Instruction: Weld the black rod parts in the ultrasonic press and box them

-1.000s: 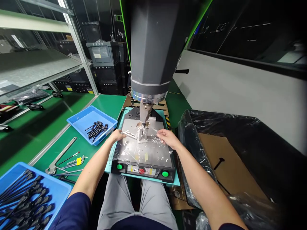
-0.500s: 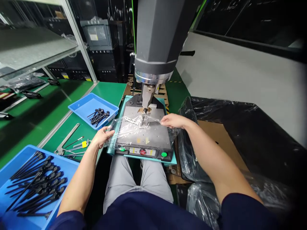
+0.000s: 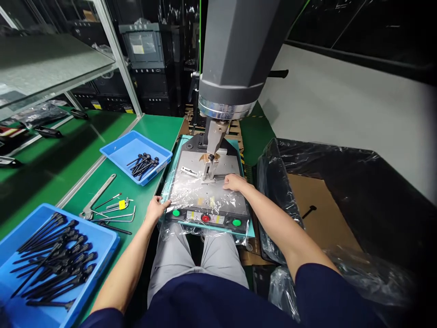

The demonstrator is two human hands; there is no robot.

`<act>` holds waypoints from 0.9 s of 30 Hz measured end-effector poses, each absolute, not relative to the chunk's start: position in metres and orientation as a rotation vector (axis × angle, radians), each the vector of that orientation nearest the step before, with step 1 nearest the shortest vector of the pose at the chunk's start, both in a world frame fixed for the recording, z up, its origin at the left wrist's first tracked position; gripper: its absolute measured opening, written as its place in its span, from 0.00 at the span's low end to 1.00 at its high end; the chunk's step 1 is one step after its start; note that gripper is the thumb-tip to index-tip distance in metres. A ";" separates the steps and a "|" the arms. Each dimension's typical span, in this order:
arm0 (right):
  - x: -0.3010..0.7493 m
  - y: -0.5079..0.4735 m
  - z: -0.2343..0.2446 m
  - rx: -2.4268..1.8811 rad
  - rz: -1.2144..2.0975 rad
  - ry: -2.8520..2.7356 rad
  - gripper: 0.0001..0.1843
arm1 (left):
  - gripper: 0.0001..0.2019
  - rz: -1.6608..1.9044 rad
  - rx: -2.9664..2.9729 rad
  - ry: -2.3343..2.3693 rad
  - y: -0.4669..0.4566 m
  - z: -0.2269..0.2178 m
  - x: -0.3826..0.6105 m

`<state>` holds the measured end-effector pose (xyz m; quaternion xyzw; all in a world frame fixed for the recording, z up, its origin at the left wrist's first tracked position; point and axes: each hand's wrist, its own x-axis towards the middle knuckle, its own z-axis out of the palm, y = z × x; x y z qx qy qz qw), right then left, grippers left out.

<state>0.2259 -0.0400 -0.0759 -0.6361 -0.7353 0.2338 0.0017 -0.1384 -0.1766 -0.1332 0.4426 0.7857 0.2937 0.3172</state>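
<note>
A grey press machine (image 3: 235, 50) stands over a metal base plate (image 3: 191, 182) with a small fixture (image 3: 209, 169) under its tip. A clear plastic sheet (image 3: 201, 200) lies over the plate and hangs past the front panel with its green and red buttons (image 3: 205, 218). My left hand (image 3: 155, 210) pinches the sheet's edge at the plate's front left corner. My right hand (image 3: 233, 182) rests on the sheet near the fixture, fingers curled on the film.
A small blue tray (image 3: 118, 152) with several black pins sits left of the machine. A larger blue tray (image 3: 102, 237) of black parts is at bottom left. A wrench and hex keys (image 3: 112, 205) lie on the green bench. A black-lined cardboard box (image 3: 307, 191) stands right.
The sheet, lifted half a second ago, has been pulled toward me and laid down over the plate and button panel. My left hand moved to the front left corner; my right came down near the fixture.
</note>
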 end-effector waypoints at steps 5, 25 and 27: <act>0.238 -0.045 -0.066 -1.945 0.682 -2.246 0.26 | 0.32 0.670 1.174 2.068 -0.187 -0.136 -0.135; 0.173 -0.021 -0.026 -1.293 0.477 -1.820 0.14 | 0.27 0.834 1.312 2.163 -0.274 -0.110 -0.128; 0.176 -0.030 -0.021 -1.343 0.500 -1.787 0.14 | 0.24 0.862 1.323 2.164 -0.278 -0.102 -0.128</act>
